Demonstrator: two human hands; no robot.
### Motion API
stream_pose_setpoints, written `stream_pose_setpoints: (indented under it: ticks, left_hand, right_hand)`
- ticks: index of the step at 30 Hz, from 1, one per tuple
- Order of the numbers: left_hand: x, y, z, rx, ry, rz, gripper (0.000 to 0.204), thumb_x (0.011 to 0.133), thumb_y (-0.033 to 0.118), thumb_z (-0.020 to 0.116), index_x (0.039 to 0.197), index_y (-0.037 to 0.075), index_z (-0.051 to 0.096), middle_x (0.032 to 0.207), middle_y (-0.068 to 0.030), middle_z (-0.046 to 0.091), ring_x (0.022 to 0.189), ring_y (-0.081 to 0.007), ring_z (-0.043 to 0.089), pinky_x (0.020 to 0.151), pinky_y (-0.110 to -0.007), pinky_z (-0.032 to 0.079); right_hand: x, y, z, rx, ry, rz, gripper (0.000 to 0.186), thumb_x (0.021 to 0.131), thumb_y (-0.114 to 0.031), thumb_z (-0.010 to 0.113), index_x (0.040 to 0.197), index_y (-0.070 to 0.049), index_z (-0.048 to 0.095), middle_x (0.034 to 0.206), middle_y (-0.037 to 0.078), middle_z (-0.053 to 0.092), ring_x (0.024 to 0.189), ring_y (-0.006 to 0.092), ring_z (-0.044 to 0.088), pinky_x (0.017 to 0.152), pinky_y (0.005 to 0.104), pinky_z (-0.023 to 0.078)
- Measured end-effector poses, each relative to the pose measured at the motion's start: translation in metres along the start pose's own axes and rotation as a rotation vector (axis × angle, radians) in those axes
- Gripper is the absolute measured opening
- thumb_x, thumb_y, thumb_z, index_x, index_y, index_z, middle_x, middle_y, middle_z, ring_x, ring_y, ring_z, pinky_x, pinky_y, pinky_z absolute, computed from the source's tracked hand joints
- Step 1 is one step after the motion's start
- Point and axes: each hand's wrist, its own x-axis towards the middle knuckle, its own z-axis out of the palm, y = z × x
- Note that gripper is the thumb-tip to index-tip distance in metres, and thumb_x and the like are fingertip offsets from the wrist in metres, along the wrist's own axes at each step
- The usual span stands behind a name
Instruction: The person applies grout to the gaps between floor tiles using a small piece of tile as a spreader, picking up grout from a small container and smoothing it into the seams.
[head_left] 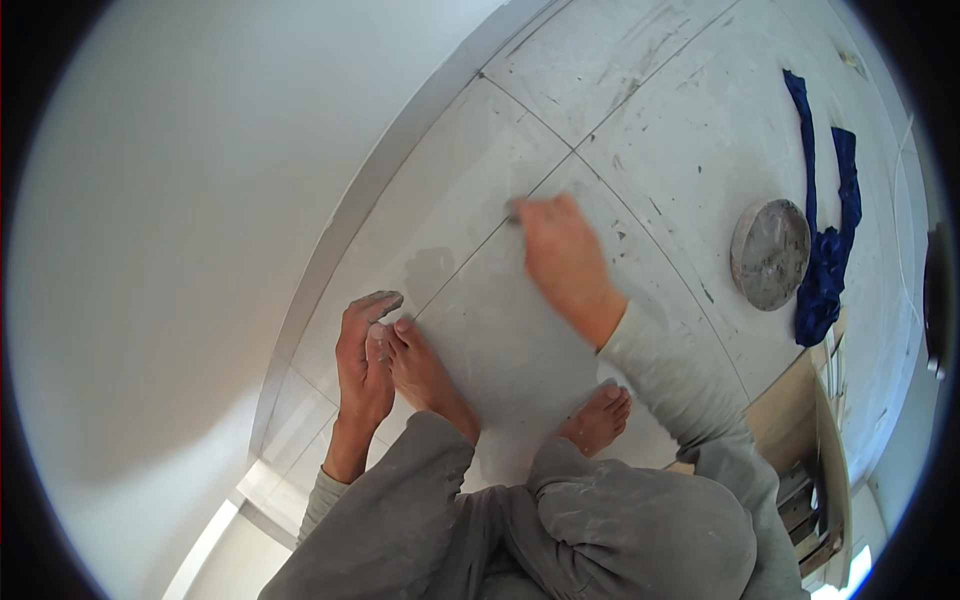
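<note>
My right hand [568, 262] is closed and slightly blurred over a joint between pale floor tiles [480, 330]. At its fingertips a small dark grey piece [514, 211] touches the joint; its kind I cannot make out. My left hand [363, 362] hovers above my left foot, fingers bent forward and thumb apart. Grey paste coats its fingertips, and I see nothing held in it. A damp grey patch [430, 268] lies on the tile just beyond the left hand.
To the right stands a round shallow pan [770, 255] with grey residue inside. Crumpled dark blue cloth [824, 280] lies beside it. An open wooden box [800, 440] sits near my right knee. A white wall [220, 200] with a skirting runs along the left.
</note>
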Motion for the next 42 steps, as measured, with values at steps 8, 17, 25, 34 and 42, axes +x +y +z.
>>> stream_pose_setpoints:
  ticks: [8,17,25,34,42]
  left_hand:
    - [-0.014,-0.002,-0.003,-0.043,0.045,-0.057,0.037,0.109,0.022,0.04,0.128,-0.001,0.063,0.128,-0.0168,0.062,0.117,-0.0291,0.059,0.096,-0.038,0.047]
    - [-0.034,-0.007,-0.006,-0.186,0.102,-0.218,0.031,0.107,0.013,0.044,0.129,0.002,0.064,0.127,-0.0175,0.062,0.116,-0.0289,0.059,0.097,-0.036,0.046]
    - [-0.034,-0.021,-0.012,-0.086,0.107,-0.115,0.037,0.11,0.021,0.037,0.13,-0.001,0.06,0.127,-0.0164,0.063,0.119,-0.0278,0.059,0.101,-0.038,0.045]
    - [-0.032,-0.026,-0.007,-0.155,0.131,-0.071,0.039,0.11,0.023,0.038,0.129,-0.001,0.061,0.128,-0.0162,0.063,0.116,-0.0271,0.059,0.101,-0.038,0.045]
    - [-0.038,-0.03,-0.013,-0.172,0.156,-0.065,0.04,0.11,0.023,0.037,0.128,-0.003,0.061,0.127,-0.0173,0.062,0.119,-0.0283,0.059,0.104,-0.038,0.044]
  right_hand:
    - [-0.011,-0.033,0.016,0.263,-0.004,-0.12,0.031,0.082,-0.001,0.063,0.112,-0.001,0.067,0.101,0.012,0.069,0.101,0.0328,0.061,0.086,0.0408,0.055]
    - [-0.049,-0.039,0.027,0.042,-0.399,-0.405,0.025,0.084,-0.007,0.063,0.107,-0.003,0.072,0.117,0.006,0.067,0.111,0.0231,0.06,0.091,0.0394,0.048]
    - [-0.056,-0.027,0.044,-0.049,-0.158,-0.501,0.038,0.082,-0.006,0.064,0.12,-0.004,0.07,0.131,0.008,0.066,0.121,0.0247,0.06,0.095,0.0398,0.046]
    - [-0.047,-0.041,0.062,-0.079,-0.188,-0.516,0.039,0.082,-0.007,0.065,0.121,-0.005,0.069,0.132,0.008,0.066,0.122,0.0234,0.059,0.097,0.0415,0.045]
    - [-0.039,-0.035,0.004,0.054,-0.153,-0.298,0.043,0.078,0.008,0.06,0.119,-0.004,0.068,0.105,0.012,0.071,0.1,0.0306,0.061,0.087,0.0421,0.049]
